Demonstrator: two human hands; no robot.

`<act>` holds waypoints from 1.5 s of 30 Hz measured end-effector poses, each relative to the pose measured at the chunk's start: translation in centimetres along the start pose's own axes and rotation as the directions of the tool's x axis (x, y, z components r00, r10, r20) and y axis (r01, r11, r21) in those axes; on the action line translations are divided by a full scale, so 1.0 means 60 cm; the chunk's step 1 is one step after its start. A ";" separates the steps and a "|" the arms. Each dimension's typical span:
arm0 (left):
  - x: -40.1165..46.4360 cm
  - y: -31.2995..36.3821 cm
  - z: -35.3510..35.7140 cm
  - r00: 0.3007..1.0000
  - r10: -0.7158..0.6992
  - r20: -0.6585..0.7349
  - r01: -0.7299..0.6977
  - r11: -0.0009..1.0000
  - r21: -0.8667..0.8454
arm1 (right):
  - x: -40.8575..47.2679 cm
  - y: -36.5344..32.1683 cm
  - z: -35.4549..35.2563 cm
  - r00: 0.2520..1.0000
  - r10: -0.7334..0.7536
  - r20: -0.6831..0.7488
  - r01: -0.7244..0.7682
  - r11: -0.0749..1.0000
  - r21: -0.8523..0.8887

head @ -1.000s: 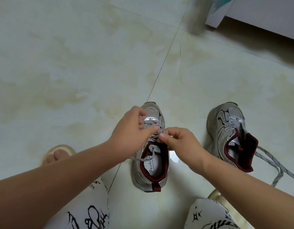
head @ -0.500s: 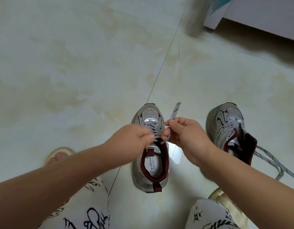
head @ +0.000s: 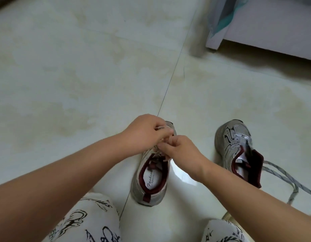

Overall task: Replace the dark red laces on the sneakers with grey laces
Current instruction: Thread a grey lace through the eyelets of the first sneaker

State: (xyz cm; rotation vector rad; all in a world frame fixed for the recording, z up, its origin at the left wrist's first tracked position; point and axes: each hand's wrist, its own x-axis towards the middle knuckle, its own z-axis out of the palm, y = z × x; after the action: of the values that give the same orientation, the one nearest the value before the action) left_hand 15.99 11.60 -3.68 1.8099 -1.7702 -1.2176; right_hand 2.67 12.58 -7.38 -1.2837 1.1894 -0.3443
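Note:
Two grey sneakers with dark red lining stand on the tiled floor. The left sneaker (head: 151,182) lies under both my hands. My left hand (head: 146,133) is curled over its toe end and pinches a grey lace (head: 160,128) that shows between the fingers. My right hand (head: 181,151) is curled over the eyelets beside it and pinches the lace there; its fingertips hide the lacing. The right sneaker (head: 235,145) stands apart to the right with its tongue folded out, and a grey lace (head: 280,173) trails from it across the floor.
My knees in white patterned trousers (head: 84,222) fill the bottom edge. A pale piece of furniture (head: 266,30) with a teal bag at its corner stands at the top right. A sandal edge (head: 228,217) shows at the lower right.
My left hand has moved forward over the sneaker's toe end. My right hand has come down from a raised pull to the eyelets. The free lace end that stuck up is hidden now.

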 end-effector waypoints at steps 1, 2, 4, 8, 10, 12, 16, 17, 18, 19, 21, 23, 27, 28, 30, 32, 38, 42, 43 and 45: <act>0.003 0.003 -0.002 0.999 -0.036 -0.035 0.031 0.991 -0.134 | 0.000 -0.005 -0.004 0.998 0.046 -0.036 -0.043 0.995 0.093; 0.006 0.006 -0.005 0.995 -0.089 -0.050 0.073 0.963 -0.261 | 0.001 -0.008 -0.008 0.995 0.085 -0.048 -0.076 0.982 0.174; 0.011 0.001 -0.007 0.985 -0.172 0.016 0.165 0.915 -0.367 | 0.002 -0.012 -0.014 0.992 0.123 -0.032 -0.111 0.960 0.255; 0.009 -0.005 0.004 0.977 -0.132 0.166 0.168 0.959 -0.230 | 0.007 -0.016 -0.016 0.991 0.112 -0.070 -0.083 0.940 0.331; 0.012 -0.009 0.011 0.984 -0.115 0.137 0.144 0.964 -0.225 | 0.010 -0.024 -0.016 0.984 0.119 -0.134 -0.061 0.926 0.372; 0.016 -0.011 0.015 0.992 -0.106 0.061 0.115 0.977 -0.179 | 0.014 -0.028 -0.019 0.975 0.151 -0.160 -0.071 0.904 0.422; 0.017 -0.006 0.013 1.000 0.023 -0.011 -0.023 1.000 -0.001 | 0.024 -0.016 -0.027 0.966 0.182 -0.183 -0.107 0.928 0.357; 0.017 -0.004 0.010 0.995 0.097 0.017 -0.099 0.979 0.180 | 0.027 -0.011 -0.031 0.963 0.185 -0.194 -0.111 0.934 0.339; 0.020 -0.006 0.009 0.982 0.174 0.078 -0.190 0.905 0.380 | 0.031 -0.008 -0.035 0.961 0.190 -0.200 -0.116 0.936 0.334; 0.023 -0.009 0.008 0.961 0.219 0.169 -0.277 0.791 0.545 | 0.036 -0.005 -0.038 0.959 0.198 -0.202 -0.124 0.936 0.329; 0.031 -0.015 0.007 0.943 0.179 0.279 -0.326 0.647 0.689 | 0.040 -0.007 -0.043 0.961 0.188 -0.201 -0.125 0.948 0.291; 0.039 -0.023 0.006 0.964 0.090 0.252 -0.234 0.738 0.633 | 0.036 -0.013 -0.040 0.978 0.128 -0.166 -0.083 0.964 0.253; 0.038 -0.031 0.000 0.952 -0.165 0.257 0.200 0.972 -0.119 | 0.014 -0.021 -0.028 0.995 -0.056 -0.077 0.041 0.982 -0.186; 0.034 -0.032 0.000 0.943 -0.176 0.282 0.244 0.943 -0.226 | 0.010 -0.022 -0.026 0.995 -0.079 -0.060 0.059 0.957 -0.283; 0.025 -0.033 0.005 0.936 -0.167 0.310 0.268 0.908 -0.322 | 0.009 -0.020 -0.024 0.993 -0.111 -0.042 0.083 0.904 -0.419; 0.021 -0.034 0.003 0.949 -0.161 0.270 0.257 0.892 -0.372 | 0.008 -0.016 -0.024 0.994 -0.106 -0.037 0.080 0.897 -0.435; 0.021 -0.093 -0.022 0.990 -0.133 0.044 0.132 0.991 0.022 | -0.008 -0.003 -0.050 0.994 0.105 -0.004 -0.097 0.906 -0.411; 0.007 -0.153 -0.047 0.973 -0.230 0.028 0.223 0.961 0.164 | -0.028 0.023 -0.081 0.937 0.348 -0.018 -0.300 0.780 -0.550; 0.002 -0.155 -0.049 0.969 -0.241 0.056 0.231 0.962 0.148 | -0.031 0.028 -0.082 0.922 0.386 -0.009 -0.322 0.755 -0.572; 0.000 -0.147 -0.054 0.976 -0.209 0.067 0.196 0.967 0.161 | -0.025 0.031 -0.084 0.907 0.421 0.012 -0.317 0.701 -0.639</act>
State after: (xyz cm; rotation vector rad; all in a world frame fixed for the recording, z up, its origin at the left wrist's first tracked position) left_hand 24.12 12.10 -8.37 2.1013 -1.8035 -1.2807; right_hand -2.81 11.61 -7.39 -1.5484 1.4491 0.5002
